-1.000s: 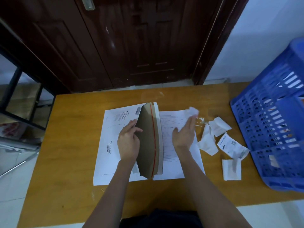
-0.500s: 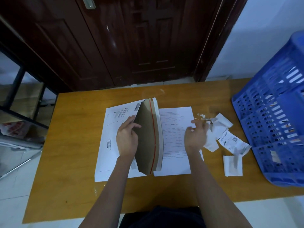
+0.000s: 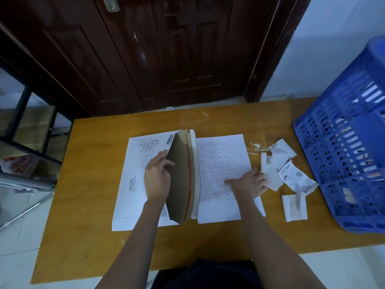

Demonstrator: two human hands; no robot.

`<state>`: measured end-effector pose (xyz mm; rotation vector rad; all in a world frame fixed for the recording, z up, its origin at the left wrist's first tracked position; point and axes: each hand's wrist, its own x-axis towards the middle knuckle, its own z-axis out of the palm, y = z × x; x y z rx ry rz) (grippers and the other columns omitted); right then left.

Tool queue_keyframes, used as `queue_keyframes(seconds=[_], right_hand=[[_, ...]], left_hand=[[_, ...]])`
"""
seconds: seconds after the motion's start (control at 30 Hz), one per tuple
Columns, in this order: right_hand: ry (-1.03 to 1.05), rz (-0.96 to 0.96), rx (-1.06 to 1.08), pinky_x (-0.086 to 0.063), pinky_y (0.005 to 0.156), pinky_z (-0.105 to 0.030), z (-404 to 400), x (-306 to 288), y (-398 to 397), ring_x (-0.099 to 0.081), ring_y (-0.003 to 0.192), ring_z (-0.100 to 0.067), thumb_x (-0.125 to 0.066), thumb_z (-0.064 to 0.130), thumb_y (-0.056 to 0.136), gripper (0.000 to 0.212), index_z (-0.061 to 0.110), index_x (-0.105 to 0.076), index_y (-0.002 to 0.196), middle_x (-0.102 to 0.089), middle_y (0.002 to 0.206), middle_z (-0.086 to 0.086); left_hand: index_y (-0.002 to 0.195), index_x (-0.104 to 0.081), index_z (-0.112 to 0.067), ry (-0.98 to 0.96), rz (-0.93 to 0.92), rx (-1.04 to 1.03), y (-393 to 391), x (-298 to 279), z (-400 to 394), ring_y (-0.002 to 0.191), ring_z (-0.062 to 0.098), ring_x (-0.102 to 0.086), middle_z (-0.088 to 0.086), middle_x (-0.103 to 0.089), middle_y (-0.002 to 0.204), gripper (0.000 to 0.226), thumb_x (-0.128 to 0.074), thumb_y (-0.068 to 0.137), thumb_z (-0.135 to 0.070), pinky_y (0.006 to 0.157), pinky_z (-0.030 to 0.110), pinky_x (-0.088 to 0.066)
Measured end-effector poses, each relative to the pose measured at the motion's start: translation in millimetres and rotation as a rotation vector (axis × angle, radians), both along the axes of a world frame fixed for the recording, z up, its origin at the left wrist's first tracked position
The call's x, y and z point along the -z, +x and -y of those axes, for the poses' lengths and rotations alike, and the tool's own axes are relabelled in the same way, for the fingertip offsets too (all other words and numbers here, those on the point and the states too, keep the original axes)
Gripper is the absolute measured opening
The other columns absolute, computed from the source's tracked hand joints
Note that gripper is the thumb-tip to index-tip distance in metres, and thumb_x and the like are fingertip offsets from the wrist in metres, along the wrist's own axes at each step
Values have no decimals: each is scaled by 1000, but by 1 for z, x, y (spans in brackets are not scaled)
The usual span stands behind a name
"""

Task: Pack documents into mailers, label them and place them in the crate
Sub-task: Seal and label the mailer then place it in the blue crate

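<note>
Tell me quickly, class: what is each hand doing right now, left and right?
Left hand: holding the mailer's flap up, fingers curled round its edge.
Right hand: open, fingers pressing flat on the printed document.

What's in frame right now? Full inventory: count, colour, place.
mailer: 1, white, brown inside, flat on table left of centre, flap held up
document: 1, white printed sheet, flat on table right of the flap
label: 1, white with barcode, right of the document
paper scraps: several, white, around the label
crate: 1, blue, right end of table
table: 1, yellow-brown wood
door: 1, dark brown, behind table
rack: 1, black frame, far left
left hand: holds the flap's edge, thumb behind it
right hand: fingers straight, pressing on the document
</note>
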<state>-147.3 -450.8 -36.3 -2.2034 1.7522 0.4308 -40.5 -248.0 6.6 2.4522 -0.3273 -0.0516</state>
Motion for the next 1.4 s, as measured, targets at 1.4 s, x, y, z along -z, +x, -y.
queue_keyframes(seconds=[1.4], right_hand=[[-48, 608, 233, -48, 80, -38, -1, -57, 37, -62, 103, -33, -53, 46, 88, 52, 12, -60, 125, -67, 110, -14]], left_hand=[[142, -40, -22, 193, -148, 32, 10, 21, -29, 142, 22, -29, -1, -33, 153, 54, -54, 92, -5, 115, 40, -28]])
